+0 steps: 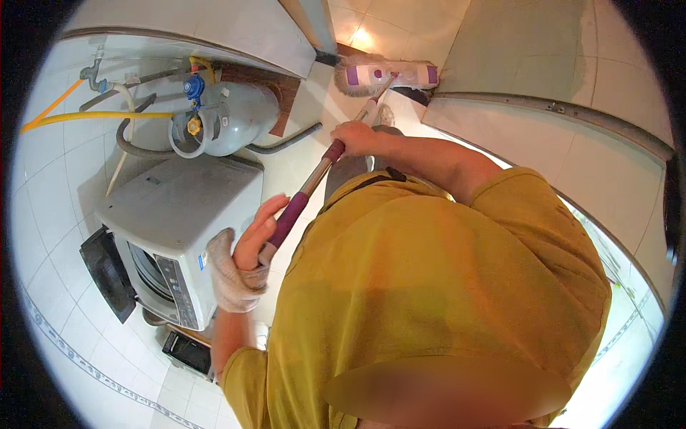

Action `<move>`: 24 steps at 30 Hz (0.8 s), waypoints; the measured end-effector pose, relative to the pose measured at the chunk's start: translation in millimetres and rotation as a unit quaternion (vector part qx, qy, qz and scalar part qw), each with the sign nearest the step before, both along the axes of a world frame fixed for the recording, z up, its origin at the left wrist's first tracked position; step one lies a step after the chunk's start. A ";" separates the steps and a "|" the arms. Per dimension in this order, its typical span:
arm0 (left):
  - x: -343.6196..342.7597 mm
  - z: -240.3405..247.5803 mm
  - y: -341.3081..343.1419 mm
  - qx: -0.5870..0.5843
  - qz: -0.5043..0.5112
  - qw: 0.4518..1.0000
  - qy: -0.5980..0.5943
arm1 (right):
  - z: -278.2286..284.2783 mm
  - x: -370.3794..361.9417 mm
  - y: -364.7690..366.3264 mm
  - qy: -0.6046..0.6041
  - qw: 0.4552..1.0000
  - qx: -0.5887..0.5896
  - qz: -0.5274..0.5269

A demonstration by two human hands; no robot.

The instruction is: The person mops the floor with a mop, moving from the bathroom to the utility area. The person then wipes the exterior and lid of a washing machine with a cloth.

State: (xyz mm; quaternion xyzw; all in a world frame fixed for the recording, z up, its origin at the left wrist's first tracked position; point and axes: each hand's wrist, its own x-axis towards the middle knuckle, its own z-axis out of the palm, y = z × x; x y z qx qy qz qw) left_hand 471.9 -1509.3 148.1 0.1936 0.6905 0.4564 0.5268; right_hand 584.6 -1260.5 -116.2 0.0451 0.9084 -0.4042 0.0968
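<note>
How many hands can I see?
2: the right hand grips the mop pole; the left hand, partly covered by a whitish cloth, is at its near end.

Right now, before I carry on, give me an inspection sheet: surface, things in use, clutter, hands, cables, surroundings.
Surface: pale tiled floor; wetness cannot be told.
Things in use: mop, slanting, its white, purple-ended head at the far end.
Clutter: grey washing machine, dark lid open; grey gas cylinder beyond it.
Hands: right hand gripping the mop; left hand against its upper grip, fingers extended, pale cloth about the wrist.
Cables: no power cable made out; yellow hose reaches the gas cylinder.
Surroundings: tiled wall at left.
</note>
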 end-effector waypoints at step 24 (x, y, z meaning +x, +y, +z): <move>21.8 85.2 85.4 0.185 0.206 0.948 0.157 | 41.8 -36.5 6.8 0.064 0.993 -0.076 -0.062</move>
